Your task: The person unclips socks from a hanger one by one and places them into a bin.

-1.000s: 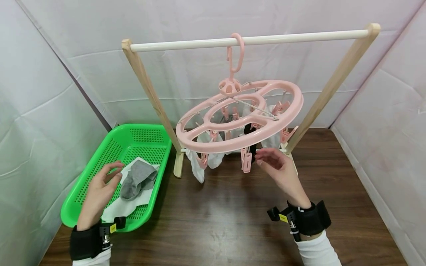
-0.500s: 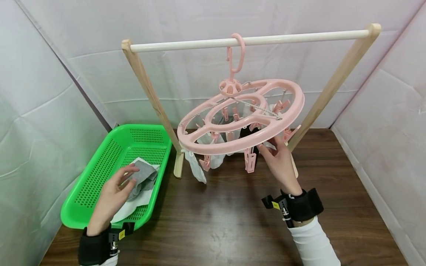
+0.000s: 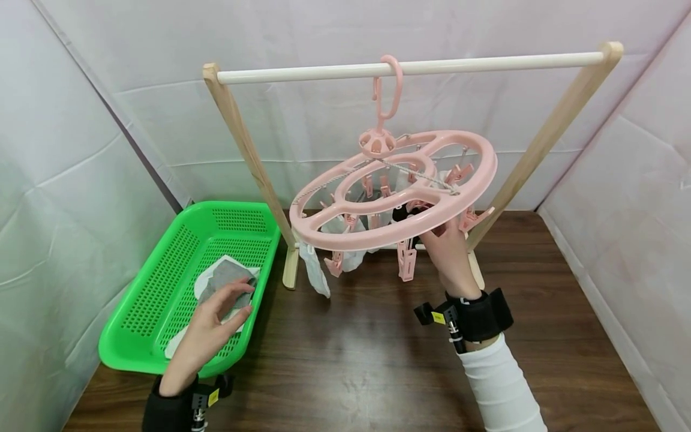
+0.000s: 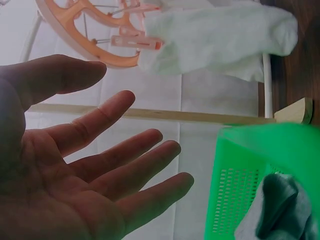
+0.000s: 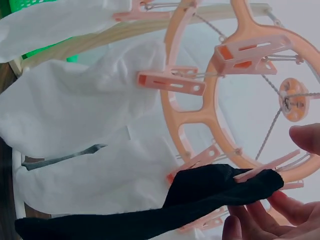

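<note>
A pink round clip hanger (image 3: 345, 241) hangs tilted from a white bar, with socks clipped beneath it. My right hand (image 3: 450, 258) reaches under its front right rim. In the right wrist view, the fingers (image 5: 295, 205) touch the end of a black sock (image 5: 215, 192) beside a pink clothes peg (image 5: 267, 166). The thumb stands apart from the sock, on the peg's other side. My left hand (image 3: 210, 330) holds nothing and hovers over the green basket (image 3: 120, 336), its fingers apart. Below it lie a grey sock (image 3: 224, 275) and white cloth (image 3: 175, 345).
A wooden-legged rack (image 3: 556, 123) with a white bar (image 3: 486, 63) carries the hanger. White socks (image 5: 85, 105) hang from other pegs. An unloaded peg (image 3: 406, 264) dangles at the front rim. Pale fabric walls (image 3: 637, 198) surround the brown table (image 3: 351, 360).
My right hand has moved up and in under the hanger's rim, to the black sock. My left hand has shifted rightward over the grey sock. The hanger has swung slightly.
</note>
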Motion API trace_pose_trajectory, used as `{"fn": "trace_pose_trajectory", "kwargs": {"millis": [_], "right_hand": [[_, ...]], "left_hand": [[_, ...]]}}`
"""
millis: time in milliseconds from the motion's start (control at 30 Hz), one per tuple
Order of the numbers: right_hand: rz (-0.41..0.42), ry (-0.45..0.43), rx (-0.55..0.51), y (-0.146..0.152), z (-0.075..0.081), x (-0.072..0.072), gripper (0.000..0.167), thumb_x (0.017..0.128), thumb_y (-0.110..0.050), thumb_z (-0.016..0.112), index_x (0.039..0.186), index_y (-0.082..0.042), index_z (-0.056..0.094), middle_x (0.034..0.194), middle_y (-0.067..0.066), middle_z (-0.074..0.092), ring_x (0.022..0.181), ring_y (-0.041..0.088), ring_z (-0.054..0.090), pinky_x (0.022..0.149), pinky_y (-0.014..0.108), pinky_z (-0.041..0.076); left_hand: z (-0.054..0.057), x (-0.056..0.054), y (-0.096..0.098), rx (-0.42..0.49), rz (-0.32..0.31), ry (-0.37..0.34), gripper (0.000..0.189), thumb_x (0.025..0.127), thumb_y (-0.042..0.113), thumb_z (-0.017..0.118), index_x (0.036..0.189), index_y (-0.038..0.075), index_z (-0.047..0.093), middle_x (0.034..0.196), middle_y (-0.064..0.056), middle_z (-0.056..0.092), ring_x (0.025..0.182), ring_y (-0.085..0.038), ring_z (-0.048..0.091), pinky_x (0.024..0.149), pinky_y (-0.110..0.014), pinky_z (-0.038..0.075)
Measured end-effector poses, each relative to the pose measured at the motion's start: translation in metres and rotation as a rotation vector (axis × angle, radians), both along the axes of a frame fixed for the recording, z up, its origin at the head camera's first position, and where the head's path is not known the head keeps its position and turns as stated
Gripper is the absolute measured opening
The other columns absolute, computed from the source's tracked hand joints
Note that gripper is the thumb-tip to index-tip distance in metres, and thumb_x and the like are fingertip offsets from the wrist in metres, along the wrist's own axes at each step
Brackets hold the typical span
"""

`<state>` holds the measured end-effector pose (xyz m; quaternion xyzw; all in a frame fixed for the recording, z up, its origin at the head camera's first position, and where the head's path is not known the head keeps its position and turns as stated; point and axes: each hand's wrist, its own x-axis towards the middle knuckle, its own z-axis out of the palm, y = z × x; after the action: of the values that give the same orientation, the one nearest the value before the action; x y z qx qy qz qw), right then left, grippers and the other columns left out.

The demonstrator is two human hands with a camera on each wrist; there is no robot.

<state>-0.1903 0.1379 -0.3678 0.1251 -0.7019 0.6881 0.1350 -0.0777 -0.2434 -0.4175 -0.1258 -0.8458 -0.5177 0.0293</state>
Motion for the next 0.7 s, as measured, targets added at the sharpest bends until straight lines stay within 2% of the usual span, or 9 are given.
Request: {"fn": "trace_pose_trajectory", "kwargs": {"millis": [67, 167, 267, 400, 467, 567, 700], "right_hand": [[0.010, 0.010, -0.006, -0.001, 0.002, -0.001, 0.027, 0.098, -0.016, 0.058, 0.120, -0.003, 0.051, 0.116, 0.020, 0.050, 0.104, 0.022, 0.051, 0.090, 0.033, 0.038], [0.012, 0.029, -0.012, -0.003, 0.004, -0.002, 0.025, 0.098, -0.013, 0.058, 0.115, 0.004, 0.050, 0.108, 0.021, 0.051, 0.095, 0.021, 0.051, 0.086, 0.033, 0.039], [0.024, 0.056, -0.031, -0.005, 0.007, -0.004, 0.022, 0.098, -0.009, 0.056, 0.110, 0.008, 0.050, 0.103, 0.023, 0.050, 0.089, 0.022, 0.049, 0.083, 0.033, 0.038], [0.041, 0.054, -0.057, -0.004, 0.009, -0.007, 0.013, 0.098, -0.009, 0.056, 0.109, -0.002, 0.053, 0.103, 0.017, 0.052, 0.092, 0.021, 0.048, 0.088, 0.032, 0.038], [0.042, 0.039, -0.070, -0.003, 0.011, -0.007, 0.016, 0.097, -0.011, 0.058, 0.113, -0.007, 0.054, 0.107, 0.012, 0.053, 0.098, 0.019, 0.050, 0.093, 0.033, 0.038], [0.044, -0.002, -0.085, -0.001, 0.014, -0.005, 0.024, 0.097, -0.013, 0.060, 0.120, -0.010, 0.054, 0.114, 0.006, 0.054, 0.108, 0.017, 0.049, 0.097, 0.033, 0.037], [0.070, -0.023, -0.109, 0.002, 0.019, -0.002, 0.027, 0.097, -0.012, 0.060, 0.123, -0.010, 0.056, 0.118, 0.003, 0.055, 0.112, 0.015, 0.048, 0.098, 0.031, 0.037]], "left_hand": [[0.011, 0.004, 0.007, 0.006, -0.003, -0.019, 0.032, 0.097, 0.007, 0.058, 0.128, -0.001, 0.052, 0.145, -0.023, 0.038, 0.133, -0.040, 0.036, 0.098, -0.016, 0.036], [0.017, 0.008, 0.010, 0.026, -0.006, -0.061, 0.033, 0.097, 0.004, 0.058, 0.129, -0.001, 0.051, 0.147, -0.023, 0.037, 0.135, -0.039, 0.034, 0.099, -0.016, 0.035], [0.015, 0.009, 0.011, 0.052, -0.021, -0.087, 0.034, 0.097, 0.007, 0.058, 0.130, 0.001, 0.051, 0.148, -0.021, 0.036, 0.137, -0.037, 0.032, 0.102, -0.024, 0.036], [0.010, 0.009, 0.012, 0.065, -0.033, -0.107, 0.036, 0.097, 0.012, 0.059, 0.131, 0.005, 0.050, 0.148, -0.020, 0.036, 0.138, -0.035, 0.031, 0.104, -0.027, 0.035], [0.008, 0.010, 0.012, 0.060, -0.034, -0.104, 0.037, 0.097, 0.014, 0.060, 0.132, 0.004, 0.050, 0.148, -0.021, 0.036, 0.137, -0.035, 0.032, 0.104, -0.023, 0.033], [0.005, 0.010, 0.014, 0.057, -0.029, -0.098, 0.037, 0.097, 0.017, 0.060, 0.132, 0.007, 0.050, 0.147, -0.020, 0.037, 0.137, -0.032, 0.034, 0.103, -0.019, 0.032], [0.001, 0.012, 0.014, 0.047, -0.029, -0.079, 0.037, 0.098, 0.018, 0.059, 0.133, 0.008, 0.049, 0.147, -0.019, 0.037, 0.136, -0.028, 0.036, 0.105, -0.026, 0.033]]}}
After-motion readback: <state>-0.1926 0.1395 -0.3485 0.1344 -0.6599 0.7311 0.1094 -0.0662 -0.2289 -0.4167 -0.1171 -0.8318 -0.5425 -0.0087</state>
